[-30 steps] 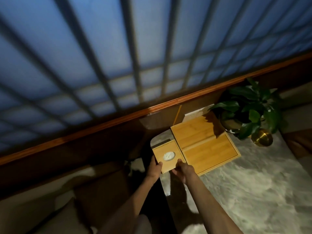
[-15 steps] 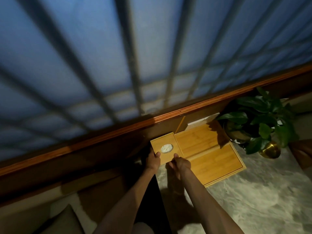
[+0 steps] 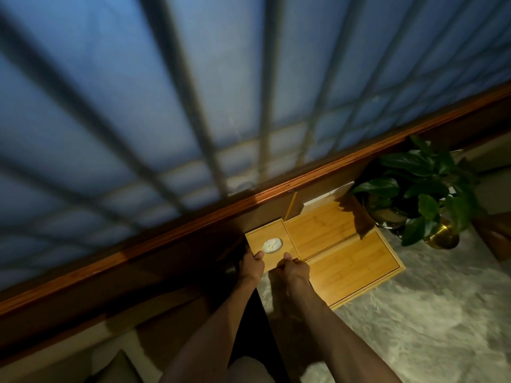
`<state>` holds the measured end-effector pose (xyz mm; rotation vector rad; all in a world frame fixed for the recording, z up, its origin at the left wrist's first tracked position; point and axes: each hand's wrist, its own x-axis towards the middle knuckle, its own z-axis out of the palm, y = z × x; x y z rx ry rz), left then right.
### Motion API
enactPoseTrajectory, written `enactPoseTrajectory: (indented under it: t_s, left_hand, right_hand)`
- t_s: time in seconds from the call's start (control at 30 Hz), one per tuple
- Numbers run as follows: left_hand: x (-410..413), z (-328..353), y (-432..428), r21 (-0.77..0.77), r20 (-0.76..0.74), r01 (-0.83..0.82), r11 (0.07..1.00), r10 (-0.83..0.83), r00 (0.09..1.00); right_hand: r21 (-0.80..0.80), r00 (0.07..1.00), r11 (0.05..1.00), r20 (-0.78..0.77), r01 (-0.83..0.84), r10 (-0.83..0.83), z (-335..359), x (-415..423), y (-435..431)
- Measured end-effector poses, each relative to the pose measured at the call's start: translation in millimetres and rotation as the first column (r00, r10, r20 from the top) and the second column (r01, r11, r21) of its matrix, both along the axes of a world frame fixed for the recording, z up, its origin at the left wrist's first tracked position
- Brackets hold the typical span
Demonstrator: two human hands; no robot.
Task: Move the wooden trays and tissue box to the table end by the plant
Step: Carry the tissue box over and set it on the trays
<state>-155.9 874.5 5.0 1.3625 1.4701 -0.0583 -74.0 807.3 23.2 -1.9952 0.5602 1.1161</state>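
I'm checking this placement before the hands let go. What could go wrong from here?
1. The tissue box sits at the table's corner, held at its near edge by the left hand and right hand; let go too soon, it might tip off the edge.
2. It sits tight against the trays; pushing further could shove them toward the plant, whose leaves already hang over the far tray.

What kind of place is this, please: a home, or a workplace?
Probably a home sitting area: a marble-look table under a barred window, a potted plant, and a wooden tissue box.
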Motion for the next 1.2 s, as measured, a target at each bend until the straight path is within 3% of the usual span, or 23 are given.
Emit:
enactPoseTrajectory:
  t_s: [0.13,0.23,0.3,0.4,0.47,0.6,0.77,0.93,1.2]
  left_hand:
    - [-2.8,11.9,-4.1,0.015,-0.088,0.051,0.999,-0.050,0.995]
    - [-12.8,19.4,-23.6,0.191,-0.119,0.164,0.968,-0.143,0.983]
    - [-22.3,17.9,-40.8,0.322,-0.205,0.385,0.865,-0.333,0.920]
    - [-31.1,11.3,-52.5,0.273,-0.378,0.659,0.700,-0.552,0.743]
    - [-31.4,11.7,-52.6,0.227,-0.453,0.729,0.646,-0.593,0.666]
    - [-27.3,14.5,-51.5,0.188,-0.500,0.760,0.622,-0.606,0.619]
    - [-22.1,13.1,-47.2,0.156,-0.513,0.777,0.610,-0.622,0.592]
    - [-27.8,12.4,-46.9,0.155,-0.526,0.769,0.621,-0.607,0.596]
    - [-38.0,22.8,-40.5,0.097,-0.492,0.758,0.645,-0.631,0.600]
  right_hand:
    - [0.055,0.989,0.989,0.066,-0.135,0.131,6.7,-3.7,-12.2]
    - [0.017,0.890,0.931,0.301,-0.364,0.342,13.9,-3.3,-30.0]
    - [-0.097,0.656,0.762,0.446,-0.640,0.608,19.3,-2.8,-44.2]
    - [-0.350,0.172,0.337,0.425,-0.874,0.889,19.5,2.0,-59.4]
    - [-0.417,0.026,0.173,0.336,-0.892,0.942,19.9,6.0,-63.4]
    - [-0.462,-0.022,0.107,0.265,-0.880,0.964,16.5,7.9,-63.2]
    - [-0.491,-0.017,0.108,0.242,-0.865,0.970,14.2,6.1,-59.7]
    - [-0.549,-0.093,0.037,0.207,-0.835,0.974,10.7,11.4,-61.7]
    - [-0.518,0.003,0.098,0.182,-0.849,0.983,4.1,-6.4,-64.9]
